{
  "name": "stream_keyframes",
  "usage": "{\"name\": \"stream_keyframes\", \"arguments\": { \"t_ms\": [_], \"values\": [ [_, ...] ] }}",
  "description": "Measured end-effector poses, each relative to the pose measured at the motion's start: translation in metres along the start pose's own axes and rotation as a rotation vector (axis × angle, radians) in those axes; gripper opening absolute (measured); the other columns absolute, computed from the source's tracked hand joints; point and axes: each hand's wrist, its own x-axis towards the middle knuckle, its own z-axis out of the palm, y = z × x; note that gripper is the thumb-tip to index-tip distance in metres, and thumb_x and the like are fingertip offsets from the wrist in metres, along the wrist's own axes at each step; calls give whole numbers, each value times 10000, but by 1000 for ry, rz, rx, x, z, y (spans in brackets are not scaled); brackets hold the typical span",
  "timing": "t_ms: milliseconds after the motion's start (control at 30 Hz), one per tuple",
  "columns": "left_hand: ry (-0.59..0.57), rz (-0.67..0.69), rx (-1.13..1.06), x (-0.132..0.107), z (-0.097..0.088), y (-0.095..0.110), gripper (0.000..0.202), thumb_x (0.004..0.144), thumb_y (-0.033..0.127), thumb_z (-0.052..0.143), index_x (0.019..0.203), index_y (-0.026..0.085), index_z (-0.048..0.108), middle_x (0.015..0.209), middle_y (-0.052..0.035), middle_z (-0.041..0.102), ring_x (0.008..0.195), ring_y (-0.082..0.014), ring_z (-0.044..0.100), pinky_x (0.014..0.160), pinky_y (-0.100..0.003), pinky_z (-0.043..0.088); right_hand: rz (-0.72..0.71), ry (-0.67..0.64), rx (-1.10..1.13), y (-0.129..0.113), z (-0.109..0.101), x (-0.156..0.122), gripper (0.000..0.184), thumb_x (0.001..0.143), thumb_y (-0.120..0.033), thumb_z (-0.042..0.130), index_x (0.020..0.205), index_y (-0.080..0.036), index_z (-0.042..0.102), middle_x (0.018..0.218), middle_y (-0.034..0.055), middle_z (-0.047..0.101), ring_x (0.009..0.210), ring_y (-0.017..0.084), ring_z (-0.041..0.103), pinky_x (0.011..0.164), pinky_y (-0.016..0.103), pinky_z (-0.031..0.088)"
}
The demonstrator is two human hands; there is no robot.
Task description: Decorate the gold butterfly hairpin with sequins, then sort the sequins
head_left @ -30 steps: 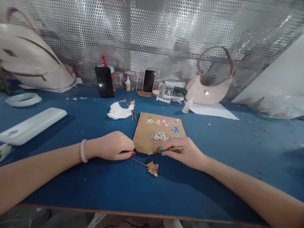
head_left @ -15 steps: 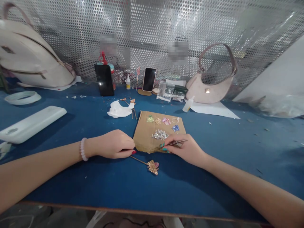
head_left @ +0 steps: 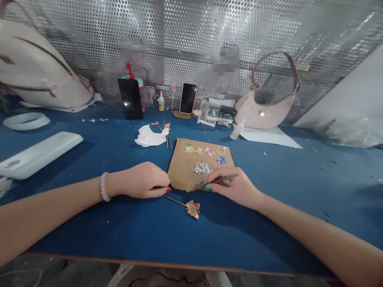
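My left hand [head_left: 145, 180] is closed in a pinch on the stick of a gold butterfly hairpin [head_left: 192, 208], which lies on the blue table [head_left: 209, 235]. Fingers of my right hand [head_left: 233, 186] grip thin metal tweezers [head_left: 220, 180], whose tip rests at the near edge of a brown cardboard sheet [head_left: 182, 169]. On the cardboard lie small piles of coloured rhinestones [head_left: 202, 168], silver, green, pink and blue. A pale bead bracelet circles my left wrist.
Behind the cardboard lie a white tissue [head_left: 149, 138], more hairpins [head_left: 166, 131] and a glue bottle [head_left: 236, 130]. Two phones [head_left: 188, 98] stand against a perforated metal wall. A pink handbag [head_left: 266, 107] sits back right, a white backpack [head_left: 38, 75] and white case [head_left: 32, 154] left.
My right hand has shifted slightly up onto the cardboard's near edge, with the tweezers now angled more upward. The left hand and hairpin have hardly moved.
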Motion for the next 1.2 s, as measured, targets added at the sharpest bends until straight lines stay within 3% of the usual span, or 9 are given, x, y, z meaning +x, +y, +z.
{"name": "stream_keyframes", "arguments": {
  "t_ms": [133,233,367,500,800,1200],
  "values": [
    [-3,-21,-29,1,1,-1,312,925,230,370,626,167,435,608,17,502,535,-112,439,530,-258,290,-9,20,42,-3,0,0,89,715,-246,649,695,-162,628,643,10,616,527,88,562,497,203,471],
    [68,-123,-114,2,2,4,290,903,225,396,624,164,447,567,29,468,499,-101,412,507,-243,274,-9,43,63,-5,0,0,130,710,-276,666,691,-155,622,602,2,600,492,82,530,454,198,432],
    [285,-278,-350,6,1,27,175,882,229,448,747,161,536,646,22,523,557,-90,464,537,-198,319,-53,68,40,-12,3,-3,188,716,-313,668,646,-149,610,537,-6,567,448,74,469,405,194,368],
    [233,-279,-518,13,0,53,146,873,319,531,840,187,584,639,40,516,529,-78,460,502,-177,316,-154,35,17,-21,8,-11,227,738,-337,664,622,-146,625,524,4,587,438,74,487,398,188,358],
    [228,-52,-238,16,3,61,230,941,354,412,886,185,559,721,13,569,618,-116,526,527,-245,332,-326,88,-46,-31,23,-22,280,735,-384,686,595,-153,612,503,5,611,434,76,541,406,172,396],
    [366,79,123,18,3,68,290,926,226,375,696,176,543,566,22,485,463,-121,400,417,-288,241,-368,12,-27,-31,31,-22,420,738,-538,603,555,-166,537,451,-5,539,421,81,465,404,205,339]
  ]
}}
